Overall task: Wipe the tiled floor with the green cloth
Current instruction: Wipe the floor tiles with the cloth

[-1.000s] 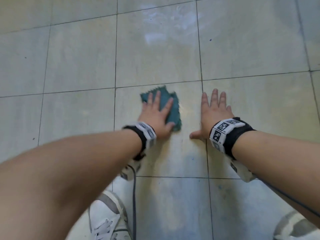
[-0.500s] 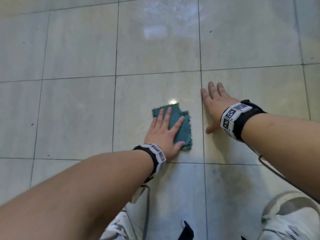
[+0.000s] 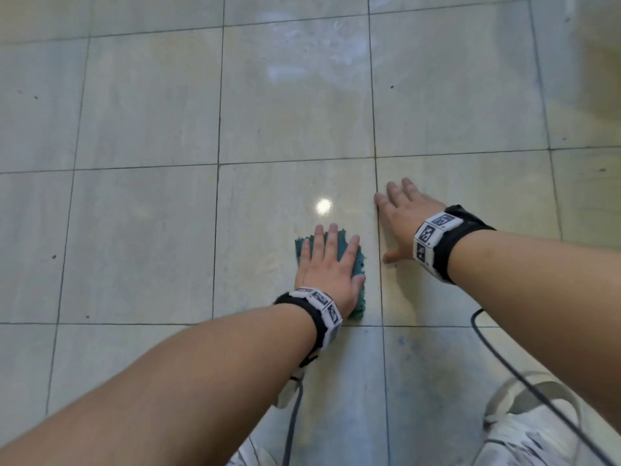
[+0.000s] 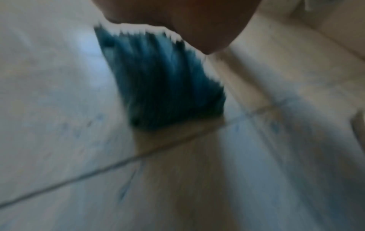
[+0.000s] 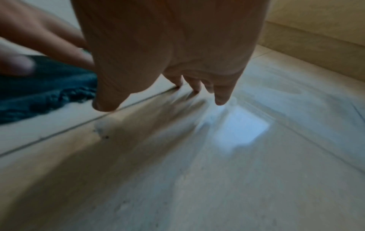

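Observation:
The green cloth (image 3: 357, 274) lies flat on the pale tiled floor (image 3: 141, 237), near the lower right corner of a tile. My left hand (image 3: 327, 264) presses on it with straight, spread fingers and covers most of it. In the left wrist view the cloth (image 4: 164, 87) is blurred under my palm. My right hand (image 3: 401, 213) rests flat on the neighbouring tile, just right of the grout line, fingers straight and holding nothing. The right wrist view shows its fingertips (image 5: 221, 98) on the floor and the cloth (image 5: 45, 92) to the left.
White shoes (image 3: 537, 428) stand at the bottom of the head view, with dark cables (image 3: 497, 361) trailing from both wrists across the floor. A beige wall base (image 5: 316, 36) runs beyond my right hand. A bright light spot (image 3: 324, 206) reflects off the tile ahead of the cloth.
My left hand has drawn the cloth back towards me, down to the tile's near grout line. The right hand has stayed flat on the floor beside it.

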A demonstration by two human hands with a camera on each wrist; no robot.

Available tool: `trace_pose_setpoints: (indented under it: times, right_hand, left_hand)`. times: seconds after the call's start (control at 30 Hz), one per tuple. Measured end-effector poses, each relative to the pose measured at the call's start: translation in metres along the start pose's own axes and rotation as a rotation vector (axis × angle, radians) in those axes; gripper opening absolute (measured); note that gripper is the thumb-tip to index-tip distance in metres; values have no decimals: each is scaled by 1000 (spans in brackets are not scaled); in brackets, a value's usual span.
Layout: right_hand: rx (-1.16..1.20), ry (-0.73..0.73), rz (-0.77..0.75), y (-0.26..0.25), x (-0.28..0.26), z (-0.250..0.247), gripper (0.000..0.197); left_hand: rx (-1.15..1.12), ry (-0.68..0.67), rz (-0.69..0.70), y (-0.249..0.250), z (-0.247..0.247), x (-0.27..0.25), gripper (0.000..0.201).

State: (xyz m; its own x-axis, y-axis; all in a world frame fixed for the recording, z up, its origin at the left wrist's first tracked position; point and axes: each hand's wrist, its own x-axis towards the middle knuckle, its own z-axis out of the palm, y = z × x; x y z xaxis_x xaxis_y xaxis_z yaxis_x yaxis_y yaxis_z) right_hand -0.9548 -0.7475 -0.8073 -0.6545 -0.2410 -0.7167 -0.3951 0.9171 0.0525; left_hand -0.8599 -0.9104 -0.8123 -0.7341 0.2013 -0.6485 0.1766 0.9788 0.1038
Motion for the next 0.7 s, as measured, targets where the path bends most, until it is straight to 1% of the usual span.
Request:
trace_pose_setpoints:
  times: [0.03,0.1,0.17,0.23,0.33,0.5,0.6,0.7]
  right_hand:
    - [-6,-15,-2,-1,-5,-9,121]
    - [11,-51,-14,-7,-24,-28,108]
    - [26,-92,-20,-15,-50,-48,99]
    - [34,-136,-30,-21,-81,-68,95]
    - [64,-181,-31,-26,-130,-98,93]
    - [81,-213,-19,-28,-213,-139,105]
    - [121,-233,30,-28,-258,-161,102]
    - [188,-286,117,-30,-304,-179,92]
  left_hand:
    - [-10,3,-30,5,-16,0,72]
    - [-30,-41,-76,11,-48,-11,74]
    - [-31,-111,-117,11,-78,-33,77]
    - [4,-177,-129,7,-107,-63,81]
    - [84,-235,-102,-1,-148,-110,85]
    - [100,-316,-112,-4,-225,-176,81]
    - [104,-331,-72,1,-265,-207,77]
    - [132,-327,-3,8,-301,-235,76]
